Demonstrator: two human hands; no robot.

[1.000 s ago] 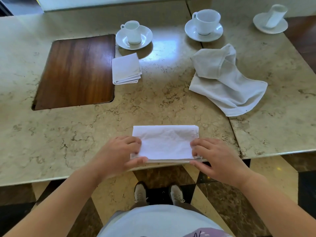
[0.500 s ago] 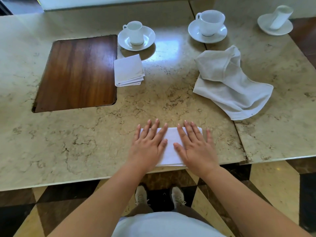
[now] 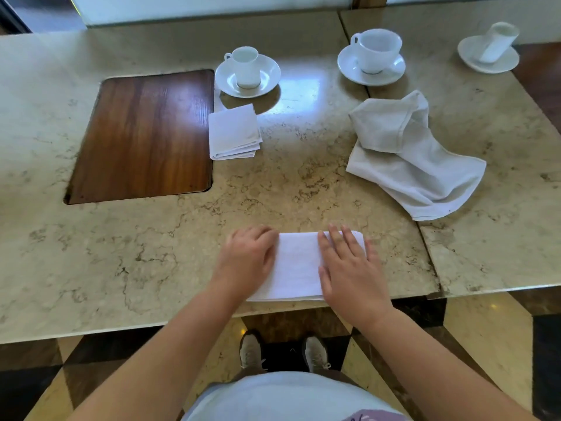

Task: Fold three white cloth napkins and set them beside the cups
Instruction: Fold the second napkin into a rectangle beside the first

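Ahead of both hands bare beige marble tabletop (image 3: 273, 192) lies open, bounded forward-left by a folded white cloth square (image 3: 234, 132) below a small white cup and saucer (image 3: 247, 72), forward-right by a crumpled white napkin (image 3: 406, 156).

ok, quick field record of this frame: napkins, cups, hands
napkin in work: half-folded, flat at the table's near edge
left hand: fingers curled at the napkin's left end
right hand: flat, pressing its right half
folded napkin: done, just in front of the left cup
unfolded napkin: crumpled, in front of the middle cup
right cup: on saucer, no napkin by it
progress: one of three placed
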